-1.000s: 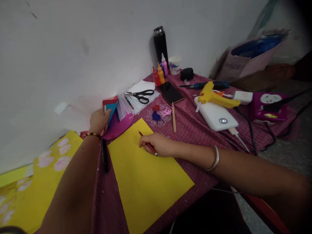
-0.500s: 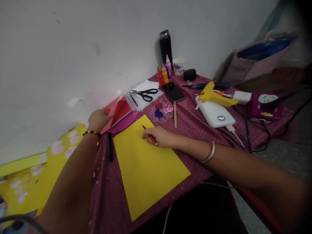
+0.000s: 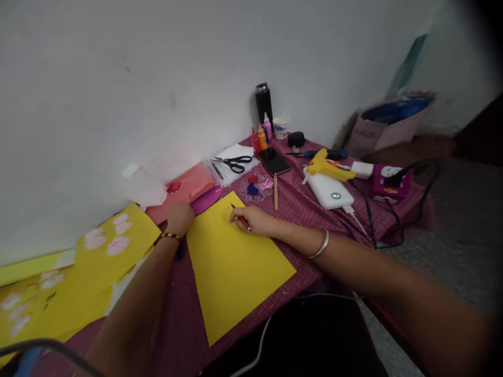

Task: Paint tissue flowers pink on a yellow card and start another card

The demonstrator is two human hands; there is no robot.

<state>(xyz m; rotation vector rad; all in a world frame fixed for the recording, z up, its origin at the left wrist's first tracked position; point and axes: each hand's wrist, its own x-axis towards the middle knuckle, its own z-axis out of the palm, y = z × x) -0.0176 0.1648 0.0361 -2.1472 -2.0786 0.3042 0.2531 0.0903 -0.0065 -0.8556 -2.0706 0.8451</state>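
My right hand (image 3: pixel 253 220) is closed round a dark red pencil (image 3: pixel 244 222), over the upper part of a plain yellow sheet of paper (image 3: pixel 239 283). The pencil's dark point faces up and left. My left hand (image 3: pixel 181 219) rests by the sheet's upper left edge, at the near end of a red sheet (image 3: pixel 192 183) and a purple piece (image 3: pixel 208 200). Its fingers are mostly hidden from me. Part of a black marker (image 3: pixel 179 254) shows beside my left wrist. White paper (image 3: pixel 145 186) leans at the wall behind the red sheet.
Black scissors (image 3: pixel 236 163) lie on white packets. Beyond the yellow sheet are smeared paint (image 3: pixel 253 188), a wooden stick (image 3: pixel 275 193), a phone (image 3: pixel 274 161) and paint bottles (image 3: pixel 259 139). To the right, a yellow glue gun (image 3: pixel 328 168) rests on a white power bank (image 3: pixel 330 191). Painted yellow sheets (image 3: pixel 118 228) lie left.
My left hand has let go of the lifted red sheet, which now lies flatter, and has moved right and down towards the yellow paper. My right hand keeps the pencil in place. The view has shifted.
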